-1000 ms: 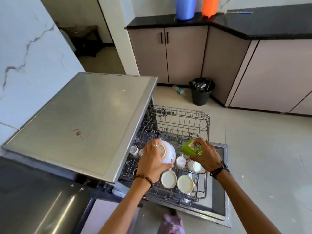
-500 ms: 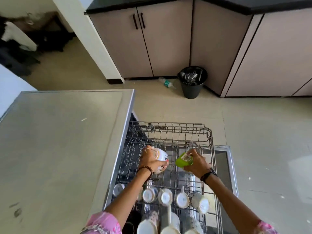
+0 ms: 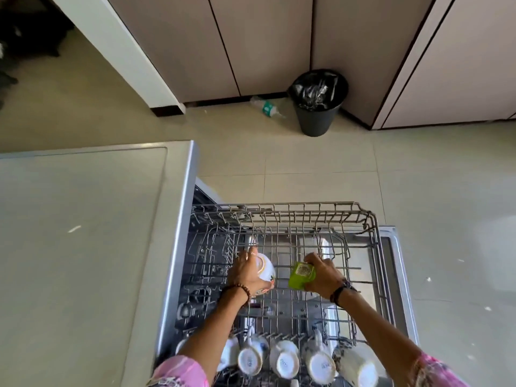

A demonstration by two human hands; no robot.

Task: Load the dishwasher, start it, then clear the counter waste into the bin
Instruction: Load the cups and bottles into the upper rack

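A: From the head camera, what are the hands holding?

B: The left hand [image 3: 245, 273] is curled round a white cup [image 3: 265, 270] with a coloured print on its side, tipped over above the wire rack [image 3: 282, 216]. The right hand [image 3: 324, 275] grips a lime-green cup [image 3: 301, 275], mouth down, with a printed label on its upturned base. Both sit over the middle of the pulled-out rack, just beside each other but apart.

A: What else is loaded?

B: A row of white mugs [image 3: 284, 361] lies along the near edge of the rack, bases toward the camera. The dishwasher's grey top [image 3: 83, 233] fills the left.

A: And the bin?

B: A black bin [image 3: 318, 103] with a dark liner stands against the cabinets [image 3: 251, 37], with a plastic bottle [image 3: 266, 107] lying on the floor beside it.

A: What differs from half a second ago?

B: The camera has tipped further down and closer; the countertop edge has left the view. Both hands have kept their cups and sit lower, nearer the tines.
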